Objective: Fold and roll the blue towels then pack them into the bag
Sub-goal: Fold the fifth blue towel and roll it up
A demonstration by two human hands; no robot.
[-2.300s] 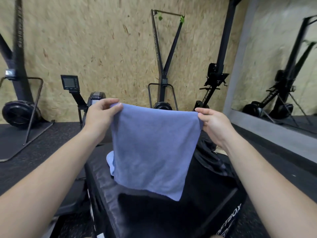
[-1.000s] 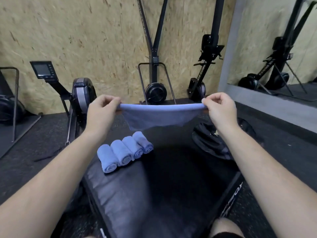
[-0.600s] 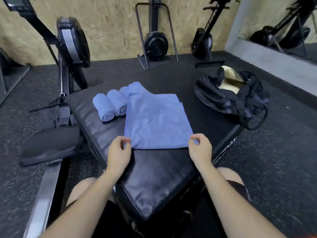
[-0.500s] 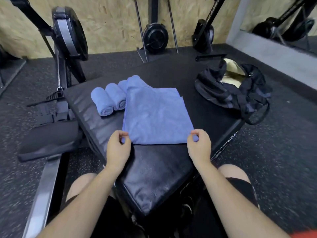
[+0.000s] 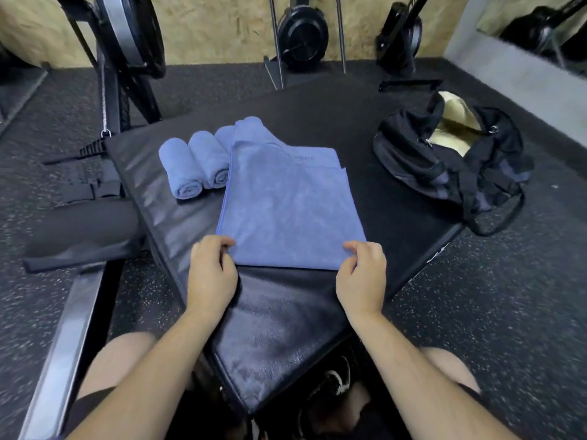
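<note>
- The left hand (image 5: 211,274) pinches the near-left corner of the flat towel (image 5: 286,211), thumb and curled fingers closed on the edge, at about seven o'clock of the cloth.
- The right hand (image 5: 362,274) does the same at the near-right corner, about five o'clock, with the hem caught between thumb and fingers.
- A couple of seconds ago that towel hung in the air, stretched between both hands by its top corners. Now it lies spread on the padded box (image 5: 270,328), smooth and square, with both hands at its near edge.
- Over the last half second hardly anything has shifted, so the laying-down looks finished.
- The rolled towels (image 5: 197,166) sit at ten o'clock from the flat one, touching its left edge. A second ago four rolls showed; now two show fully, a third peeps out, and the cloth's far corner humps over the rest.
- The bag (image 5: 451,160) lies at two o'clock on the far right corner of the box, unzipped, with pale lining showing and no blue visible inside.
- To my eye folding is done for this piece and rolling from the near edge comes next; packing has not begun.
- A rowing machine (image 5: 127,33) stands at eleven o'clock on the dark floor (image 5: 508,312).
</note>
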